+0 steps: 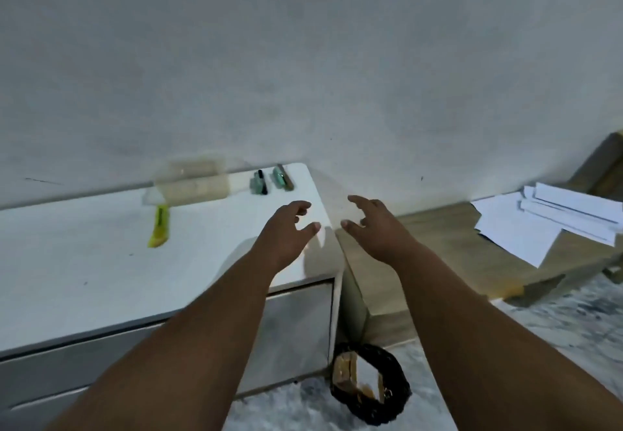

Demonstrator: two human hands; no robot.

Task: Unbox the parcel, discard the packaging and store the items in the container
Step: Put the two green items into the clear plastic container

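Both your hands are open and empty, the left hand (286,228) and right hand (374,225) hovering over the right edge of the white bench (84,262). Reach to 11 o'clock for the clear plastic container (192,181); the 2 slim green items (269,181) lie at 12 o'clock. Grip them gently. I see no parcel; brown packaging lies in the black bin (371,383) at 6 o'clock.
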